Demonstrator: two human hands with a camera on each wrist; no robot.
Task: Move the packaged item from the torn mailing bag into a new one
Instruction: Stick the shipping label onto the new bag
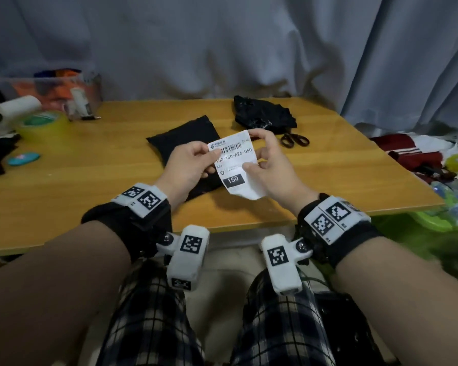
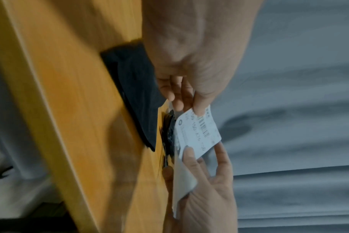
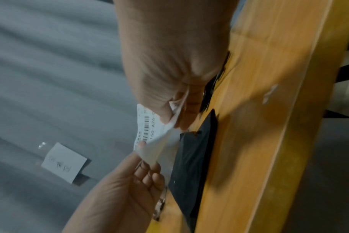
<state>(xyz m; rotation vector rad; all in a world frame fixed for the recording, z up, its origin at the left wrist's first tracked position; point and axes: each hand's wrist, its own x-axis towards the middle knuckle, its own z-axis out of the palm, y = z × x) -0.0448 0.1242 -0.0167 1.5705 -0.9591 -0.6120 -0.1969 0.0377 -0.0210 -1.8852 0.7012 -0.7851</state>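
Observation:
A white shipping label (image 1: 233, 159) with a barcode is held up between both hands over the wooden table (image 1: 90, 180). My left hand (image 1: 209, 157) pinches its upper left edge. My right hand (image 1: 257, 154) pinches the right side, where a blank backing sheet (image 2: 183, 181) curls away from the printed label (image 2: 199, 130). Under the hands lies a flat black mailing bag (image 1: 183, 136), also seen in the right wrist view (image 3: 191, 165). A crumpled black torn bag (image 1: 265, 114) sits at the table's back right. The packaged item itself is not visible.
Black-handled scissors (image 1: 295, 140) lie beside the crumpled bag. Tape rolls (image 1: 44, 125), a clear bin (image 1: 64, 93) and a blue oval object (image 1: 23, 158) crowd the left end. Clothes and clutter (image 1: 413, 151) lie off the right edge. A grey curtain hangs behind.

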